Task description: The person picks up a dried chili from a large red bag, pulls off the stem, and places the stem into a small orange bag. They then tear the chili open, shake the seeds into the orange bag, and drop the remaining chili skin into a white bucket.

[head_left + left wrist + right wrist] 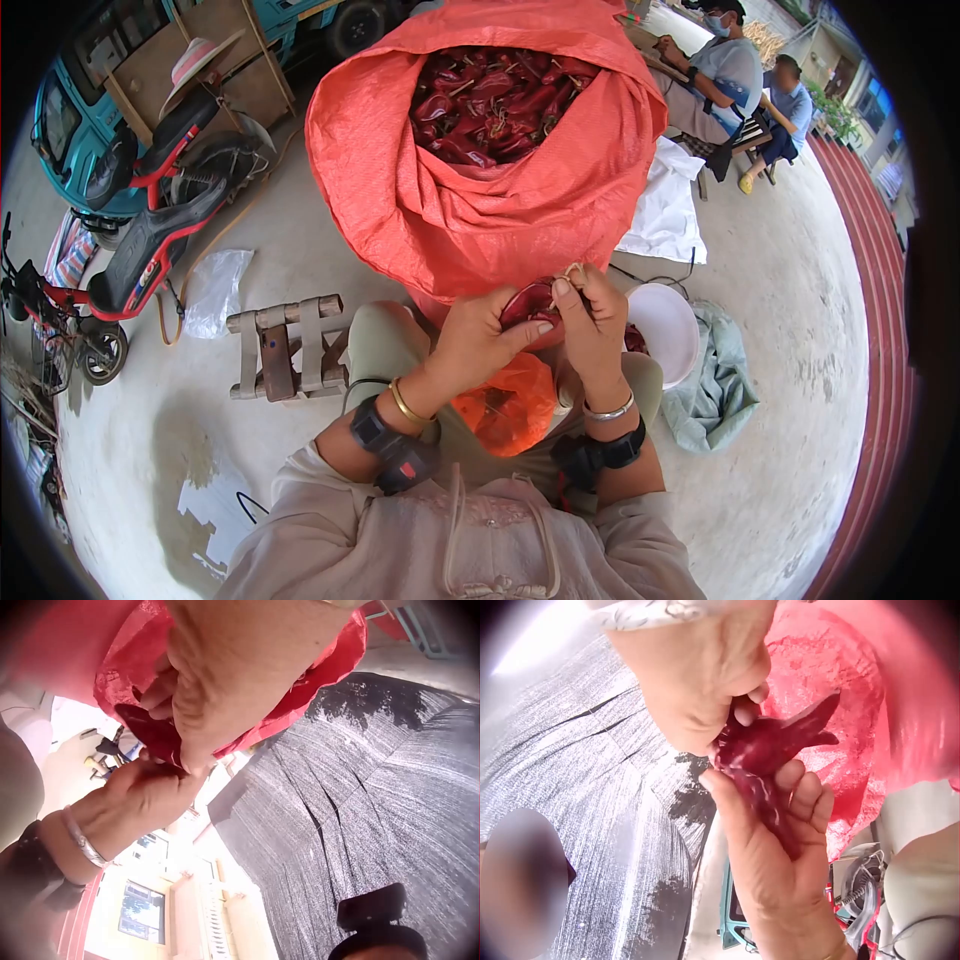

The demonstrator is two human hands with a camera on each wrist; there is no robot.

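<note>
Dark red chili peppers [530, 303] are held between both hands, just in front of the red woven sack [400, 215]. My left hand [478, 335] cradles them, its thumb laid across; the right wrist view shows the peppers [769, 746] opened toward the camera over the left palm [780, 877]. Thumb and fingers of my right hand [595, 335] pinch the pepper at its stem end, where pale stems stick out. More dark red peppers [490, 100] fill the sack's open mouth. Below the hands, an orange plastic bag [512, 408] lies between the knees.
To the right stand a white basin [665, 335] and a crumpled green cloth sack [712, 390]. A small wooden stool [283, 350] and a clear plastic bag [217, 290] lie at left, near a red-black scooter [150, 245]. Two seated people [735, 85] are at back right.
</note>
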